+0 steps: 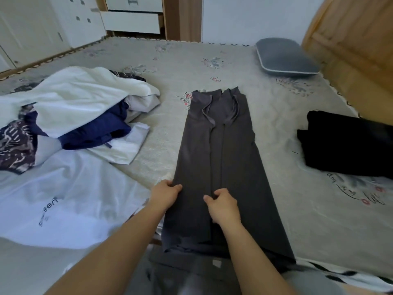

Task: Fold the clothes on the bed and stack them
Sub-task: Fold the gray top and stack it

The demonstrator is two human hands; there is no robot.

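Progress early: grey garment (217, 156) folded lengthwise into long strip, left hand (167, 193) pinching its edge, right hand (223, 206) gripping middle fold. Black folded garment (344, 145) set aside right; unfolded clothes pile (74, 111) waits left.

Single head-worn wide-angle camera, at the near edge of the bed (276, 116), facing forward and down across it toward the far wall; forearms close below the lens.

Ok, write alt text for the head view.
Two hands grip a long grey garment folded lengthwise on a bed. Unfolded clothes are heaped left; a folded black garment lies right, a grey pillow beyond.
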